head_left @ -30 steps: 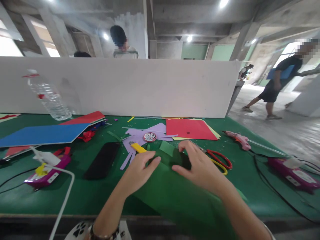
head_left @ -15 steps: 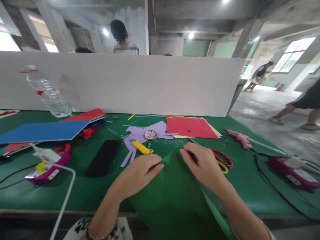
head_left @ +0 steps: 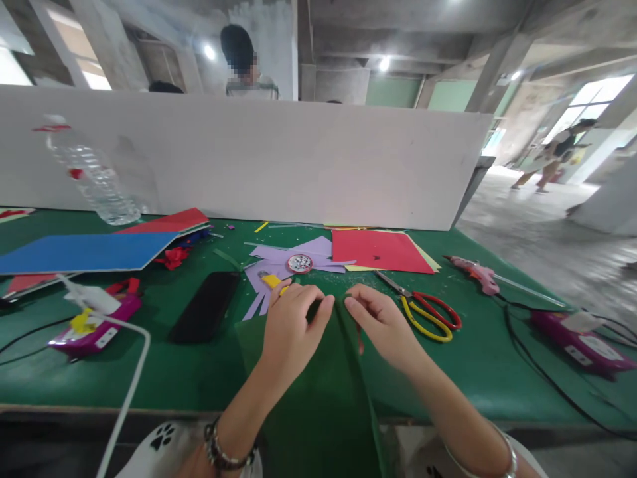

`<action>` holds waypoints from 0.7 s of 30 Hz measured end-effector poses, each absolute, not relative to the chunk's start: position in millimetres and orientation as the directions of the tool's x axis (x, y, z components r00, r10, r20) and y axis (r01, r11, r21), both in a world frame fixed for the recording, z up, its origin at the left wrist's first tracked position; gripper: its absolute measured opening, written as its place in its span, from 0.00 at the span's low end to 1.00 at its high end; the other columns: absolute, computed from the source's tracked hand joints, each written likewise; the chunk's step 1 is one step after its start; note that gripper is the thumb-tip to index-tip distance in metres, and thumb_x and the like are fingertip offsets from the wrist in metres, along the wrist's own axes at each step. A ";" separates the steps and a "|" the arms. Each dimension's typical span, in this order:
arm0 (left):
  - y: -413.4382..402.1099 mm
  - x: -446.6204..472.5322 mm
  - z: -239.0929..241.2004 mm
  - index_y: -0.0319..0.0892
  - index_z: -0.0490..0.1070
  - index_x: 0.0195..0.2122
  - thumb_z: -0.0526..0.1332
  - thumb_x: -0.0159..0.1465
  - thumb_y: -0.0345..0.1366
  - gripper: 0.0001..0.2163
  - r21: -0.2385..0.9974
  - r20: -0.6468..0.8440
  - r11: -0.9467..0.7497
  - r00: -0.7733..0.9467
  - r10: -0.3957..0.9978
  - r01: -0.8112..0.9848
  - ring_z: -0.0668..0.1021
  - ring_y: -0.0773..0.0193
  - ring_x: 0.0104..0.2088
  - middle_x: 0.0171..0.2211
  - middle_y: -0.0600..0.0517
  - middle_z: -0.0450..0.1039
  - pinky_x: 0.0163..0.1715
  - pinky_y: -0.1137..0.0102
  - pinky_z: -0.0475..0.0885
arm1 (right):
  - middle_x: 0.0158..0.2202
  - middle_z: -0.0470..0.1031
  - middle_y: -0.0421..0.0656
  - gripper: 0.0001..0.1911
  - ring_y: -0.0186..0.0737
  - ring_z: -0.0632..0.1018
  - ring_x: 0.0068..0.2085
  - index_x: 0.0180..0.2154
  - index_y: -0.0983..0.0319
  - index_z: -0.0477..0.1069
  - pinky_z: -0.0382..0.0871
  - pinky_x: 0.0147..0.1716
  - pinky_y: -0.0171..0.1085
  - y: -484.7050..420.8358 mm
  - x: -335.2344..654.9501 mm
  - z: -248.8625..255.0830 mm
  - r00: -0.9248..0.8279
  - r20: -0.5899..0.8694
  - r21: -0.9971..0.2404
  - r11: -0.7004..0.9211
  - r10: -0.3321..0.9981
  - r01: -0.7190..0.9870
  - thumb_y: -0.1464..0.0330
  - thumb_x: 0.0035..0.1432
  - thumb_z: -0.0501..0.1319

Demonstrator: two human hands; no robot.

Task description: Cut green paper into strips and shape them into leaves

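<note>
A large green sheet of paper [head_left: 318,398] hangs over the table's front edge towards me, with a fold along its right side. My left hand [head_left: 296,322] is closed on the sheet's top edge, thumb and fingers pinched. Close beside it, my right hand [head_left: 381,322] pinches the folded top right edge. Behind my left hand lies a yellow utility knife [head_left: 273,281], partly covered by the fingers. Scissors with red and yellow handles [head_left: 423,312] lie right of my right hand. Purple paper pieces [head_left: 318,249] and a round speckled disc [head_left: 299,263] rest just beyond.
A black phone [head_left: 206,307], blue board [head_left: 89,252] and purple power strip [head_left: 102,325] lie left. Red paper [head_left: 381,252] lies at the back. On the right are a pink glue gun [head_left: 472,273] and another power strip [head_left: 580,342]. A white partition [head_left: 298,162] and plastic bottle [head_left: 92,172] stand behind.
Both hands have turned and shifted the green sheet leftwards. The right hand has moved left, uncovering the scissors. The left hand now covers more of the utility knife. A person in the background has moved right.
</note>
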State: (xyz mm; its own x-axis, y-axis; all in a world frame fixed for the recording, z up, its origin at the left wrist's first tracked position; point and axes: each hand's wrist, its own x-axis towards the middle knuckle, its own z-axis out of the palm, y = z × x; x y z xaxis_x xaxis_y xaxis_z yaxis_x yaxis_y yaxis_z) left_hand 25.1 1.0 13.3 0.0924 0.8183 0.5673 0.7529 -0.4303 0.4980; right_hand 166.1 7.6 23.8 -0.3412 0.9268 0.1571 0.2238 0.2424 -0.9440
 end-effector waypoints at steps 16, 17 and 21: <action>0.5 29.6 8.5 0.41 0.50 0.17 0.46 0.61 0.38 0.16 0.645 0.526 -0.488 0.122 0.842 0.588 0.61 0.70 0.21 0.15 0.59 0.54 0.33 0.69 0.58 | 0.14 0.54 0.33 0.18 0.28 0.62 0.18 0.18 0.60 0.51 0.56 0.15 0.28 1.6 161.0 18.6 -0.332 0.224 -0.879 0.337 0.916 0.337 0.60 0.55 0.48; 0.6 29.8 8.4 0.41 0.50 0.17 0.47 0.61 0.38 0.16 0.656 0.525 -0.488 0.117 0.843 0.576 0.61 0.70 0.20 0.15 0.59 0.53 0.33 0.70 0.58 | 0.14 0.54 0.33 0.18 0.27 0.62 0.18 0.18 0.60 0.51 0.55 0.15 0.28 1.4 160.5 18.0 -0.335 0.223 -0.881 0.337 0.916 0.334 0.60 0.55 0.48; 0.7 29.1 8.9 0.41 0.50 0.16 0.47 0.61 0.38 0.16 0.661 0.537 -0.487 0.092 0.838 0.571 0.61 0.71 0.20 0.14 0.59 0.52 0.31 0.71 0.58 | 0.14 0.52 0.32 0.17 0.26 0.62 0.16 0.18 0.60 0.51 0.54 0.13 0.28 0.5 158.5 15.6 -0.334 0.194 -0.905 0.300 0.922 0.302 0.61 0.55 0.49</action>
